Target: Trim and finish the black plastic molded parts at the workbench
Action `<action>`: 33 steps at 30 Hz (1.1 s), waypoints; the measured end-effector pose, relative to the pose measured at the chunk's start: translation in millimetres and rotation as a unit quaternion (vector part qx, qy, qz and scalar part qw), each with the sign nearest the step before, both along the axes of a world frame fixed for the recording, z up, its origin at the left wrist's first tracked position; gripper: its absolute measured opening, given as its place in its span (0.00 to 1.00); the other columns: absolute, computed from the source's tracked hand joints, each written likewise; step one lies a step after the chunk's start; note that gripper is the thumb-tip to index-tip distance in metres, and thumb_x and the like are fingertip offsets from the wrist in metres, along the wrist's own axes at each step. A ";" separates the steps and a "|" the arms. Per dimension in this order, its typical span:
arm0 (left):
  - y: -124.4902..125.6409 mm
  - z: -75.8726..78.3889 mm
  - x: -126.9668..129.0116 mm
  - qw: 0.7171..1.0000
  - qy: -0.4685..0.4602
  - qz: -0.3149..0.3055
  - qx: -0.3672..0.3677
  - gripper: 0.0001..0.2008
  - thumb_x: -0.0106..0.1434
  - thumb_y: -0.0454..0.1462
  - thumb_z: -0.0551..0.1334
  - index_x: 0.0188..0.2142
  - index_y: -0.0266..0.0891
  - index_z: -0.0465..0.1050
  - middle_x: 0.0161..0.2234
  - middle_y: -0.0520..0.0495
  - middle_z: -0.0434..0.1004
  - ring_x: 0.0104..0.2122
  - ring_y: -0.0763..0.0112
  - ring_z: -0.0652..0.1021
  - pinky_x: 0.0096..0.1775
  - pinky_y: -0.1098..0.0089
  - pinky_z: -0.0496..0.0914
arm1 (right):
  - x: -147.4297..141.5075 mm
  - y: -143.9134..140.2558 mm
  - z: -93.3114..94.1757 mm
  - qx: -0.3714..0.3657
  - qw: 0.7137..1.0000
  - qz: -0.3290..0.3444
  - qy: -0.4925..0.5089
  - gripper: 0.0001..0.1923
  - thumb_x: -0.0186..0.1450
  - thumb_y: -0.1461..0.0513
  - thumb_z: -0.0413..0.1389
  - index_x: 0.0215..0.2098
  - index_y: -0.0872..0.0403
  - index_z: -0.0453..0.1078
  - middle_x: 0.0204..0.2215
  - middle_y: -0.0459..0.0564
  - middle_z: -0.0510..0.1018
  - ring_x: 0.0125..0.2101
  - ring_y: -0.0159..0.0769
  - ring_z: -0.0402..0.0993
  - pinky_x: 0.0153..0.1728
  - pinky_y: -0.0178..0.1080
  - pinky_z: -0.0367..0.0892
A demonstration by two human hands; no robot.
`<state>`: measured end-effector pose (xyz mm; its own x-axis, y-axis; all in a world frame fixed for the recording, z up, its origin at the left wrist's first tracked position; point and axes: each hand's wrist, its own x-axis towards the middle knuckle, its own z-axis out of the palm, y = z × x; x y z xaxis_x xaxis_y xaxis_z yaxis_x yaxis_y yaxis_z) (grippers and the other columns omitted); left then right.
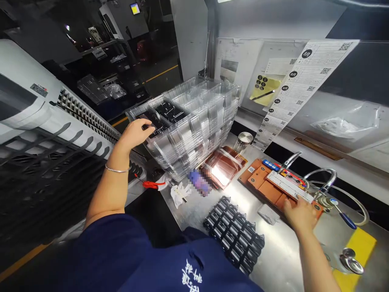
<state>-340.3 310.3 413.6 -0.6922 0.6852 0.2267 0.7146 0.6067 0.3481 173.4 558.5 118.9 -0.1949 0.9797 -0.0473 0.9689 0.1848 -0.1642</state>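
At the near left corner of a stack of clear plastic trays [194, 134], my left hand [136, 133] has its thumb and forefinger curled at the edge of a thin black part [156, 123]. How firmly they grip it is hard to see. More black parts [172, 111] lie in the neighbouring compartment of the top tray. My right hand [302, 213] rests on the right end of an orange-brown fixture [257, 178], fingers spread, touching a white perforated strip [288, 186]. Hoses and a blue-handled lever [346, 219] sit just right of that hand.
Rows of black moulded parts [234, 235] lie on the metal bench near my body. Copper-coloured sheets [225, 164] and a lidded glass jar [244, 140] stand behind. Crumpled white tissue [180, 192], red-handled pliers [153, 184] and a yellow block [360, 251] are around.
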 end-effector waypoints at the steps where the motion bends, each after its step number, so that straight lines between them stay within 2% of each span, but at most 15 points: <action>1: -1.6 9.7 -7.5 0.996 -0.040 -0.046 -0.060 0.16 0.55 0.44 0.60 0.40 0.38 0.76 0.42 0.44 0.79 0.43 0.61 0.77 0.50 0.64 0.68 | -20.1 -13.9 2.1 -0.020 0.999 0.014 0.024 0.35 0.64 0.50 0.39 0.59 0.67 0.62 0.50 0.75 0.68 0.51 0.60 0.65 0.44 0.54 0.62; 4: 1.4 37.3 -26.2 0.966 -0.096 -0.147 -0.188 0.23 0.52 0.46 0.62 0.46 0.39 0.74 0.44 0.47 0.79 0.45 0.61 0.77 0.50 0.67 0.68 | -76.6 -51.4 2.8 -0.052 0.989 0.098 0.093 0.31 0.63 0.53 0.42 0.57 0.64 0.63 0.50 0.66 0.71 0.51 0.55 0.65 0.50 0.52 0.62; 7: 15.7 50.2 -31.1 0.938 -0.070 -0.157 -0.300 0.35 0.47 0.48 0.65 0.54 0.38 0.68 0.50 0.44 0.76 0.49 0.58 0.75 0.49 0.67 0.67 | -122.5 -81.1 -3.0 -0.062 0.972 0.189 0.125 0.27 0.63 0.55 0.44 0.55 0.61 0.64 0.51 0.63 0.71 0.51 0.52 0.66 0.50 0.51 0.64; 11: 42.4 41.1 -18.0 0.895 0.020 -0.117 -0.430 0.40 0.45 0.47 0.68 0.57 0.32 0.65 0.55 0.33 0.70 0.50 0.49 0.74 0.49 0.62 0.68 | -166.4 -105.0 -10.8 -0.056 0.958 0.259 0.107 0.25 0.65 0.57 0.45 0.57 0.60 0.62 0.55 0.65 0.68 0.54 0.52 0.64 0.51 0.51 0.62; 13: 52.6 35.8 -9.0 0.879 0.079 -0.081 -0.463 0.42 0.45 0.44 0.69 0.57 0.29 0.64 0.57 0.28 0.67 0.51 0.44 0.73 0.49 0.58 0.68 | -181.2 -111.1 -11.8 -0.058 0.958 0.269 0.080 0.27 0.65 0.57 0.47 0.59 0.61 0.60 0.58 0.67 0.64 0.57 0.53 0.61 0.54 0.52 0.60; 15: 58.0 35.5 -0.8 0.863 0.102 -0.085 -0.488 0.38 0.44 0.41 0.69 0.55 0.30 0.67 0.54 0.28 0.70 0.50 0.45 0.74 0.48 0.58 0.70 | -191.0 -114.8 -11.2 -0.074 0.960 0.266 0.047 0.28 0.65 0.57 0.48 0.61 0.61 0.57 0.61 0.67 0.60 0.60 0.54 0.56 0.55 0.54 0.57; 18: 57.7 41.3 9.3 0.846 0.131 -0.137 -0.498 0.28 0.46 0.39 0.68 0.48 0.34 0.74 0.46 0.32 0.77 0.45 0.48 0.77 0.44 0.61 0.71 | -197.4 -118.2 -9.6 -0.105 0.962 0.252 0.002 0.28 0.66 0.57 0.50 0.63 0.58 0.55 0.64 0.66 0.55 0.63 0.54 0.51 0.57 0.57 0.54; 21: 52.8 44.1 14.8 0.862 0.189 -0.154 -0.445 0.24 0.49 0.39 0.67 0.47 0.36 0.75 0.44 0.33 0.78 0.46 0.48 0.77 0.46 0.60 0.69 | -199.3 -119.3 -8.2 -0.113 0.962 0.249 -0.021 0.28 0.66 0.59 0.50 0.63 0.58 0.54 0.65 0.65 0.53 0.64 0.52 0.49 0.58 0.56 0.52; 25: 53.4 38.3 8.8 0.867 0.178 -0.118 -0.451 0.26 0.48 0.44 0.68 0.46 0.35 0.76 0.44 0.30 0.78 0.45 0.44 0.77 0.46 0.55 0.68 | -202.3 -119.2 -7.8 -0.118 0.964 0.237 -0.030 0.28 0.66 0.60 0.50 0.63 0.58 0.54 0.65 0.65 0.53 0.64 0.52 0.50 0.57 0.56 0.53; 28: 58.7 35.8 2.1 0.860 0.155 -0.107 -0.475 0.25 0.44 0.46 0.69 0.42 0.38 0.78 0.41 0.32 0.79 0.43 0.45 0.78 0.44 0.56 0.69 | -203.8 -120.3 -9.0 -0.113 0.965 0.235 -0.030 0.28 0.66 0.61 0.50 0.63 0.58 0.54 0.65 0.66 0.53 0.64 0.53 0.49 0.56 0.56 0.55; 30: 58.7 37.7 0.4 0.857 0.168 -0.106 -0.475 0.24 0.45 0.45 0.68 0.42 0.37 0.77 0.41 0.32 0.79 0.42 0.45 0.78 0.42 0.57 0.70 | -203.9 -121.4 -10.7 -0.108 0.965 0.237 -0.032 0.28 0.66 0.62 0.50 0.63 0.58 0.54 0.65 0.66 0.53 0.64 0.53 0.49 0.56 0.56 0.55; 33: 48.2 44.6 -2.1 0.881 0.237 -0.078 -0.402 0.21 0.52 0.40 0.64 0.45 0.30 0.73 0.40 0.28 0.78 0.40 0.46 0.78 0.40 0.57 0.70 | -204.1 -122.4 -13.6 -0.096 0.966 0.237 -0.043 0.27 0.66 0.63 0.50 0.63 0.57 0.55 0.65 0.65 0.53 0.64 0.52 0.49 0.56 0.56 0.54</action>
<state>-342.4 358.5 458.1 -0.5328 0.8350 -0.1375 0.7607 0.4014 -0.5101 -30.7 436.1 105.3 -0.6060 0.7532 -0.2559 0.7950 0.5842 -0.1631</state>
